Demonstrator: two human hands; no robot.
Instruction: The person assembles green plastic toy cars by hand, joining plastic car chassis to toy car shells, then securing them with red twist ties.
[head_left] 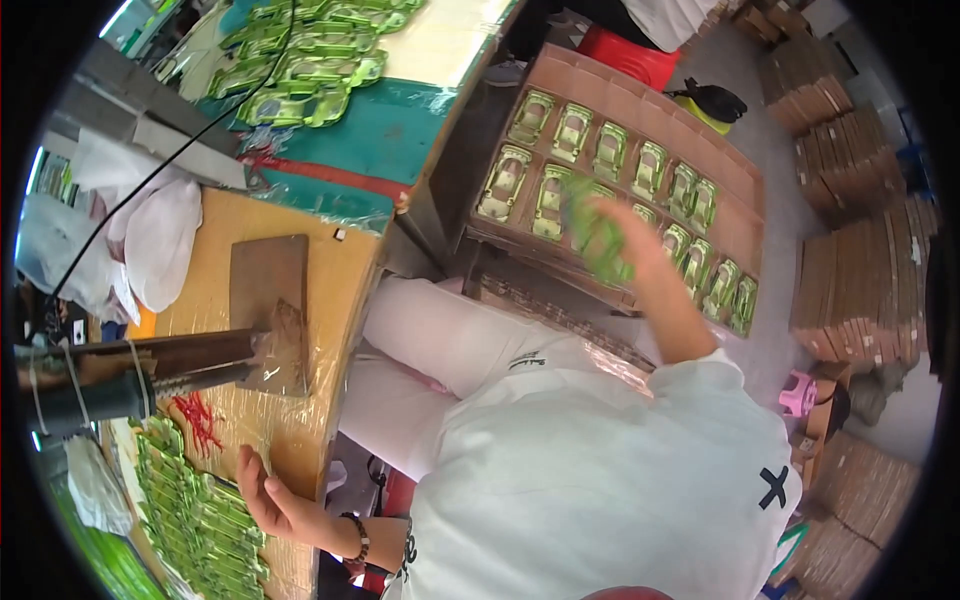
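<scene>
My right hand (632, 235) is stretched out over a brown tray (735, 165), smeared by motion. In its fingers is a green plastic toy car shell (597, 235), also blurred, above the tray's near side. Rows of similar green car shells (648, 168) lie in the tray. My left hand (275, 497), with a beaded bracelet at the wrist, hovers by the edge of the wooden worktable (215, 225). Its fingers are apart and hold nothing. Beside it, several green car shells (200, 500) lie packed together, near a little pile of thin red pieces (200, 425).
A dark machine arm (190, 362) reaches over a brown metal plate (270, 290) on the worktable. More green shells (310, 80) cover a teal-topped table (385, 130) at the far left. Stacked cardboard (850, 300) stands at right, near a pink stool (797, 393).
</scene>
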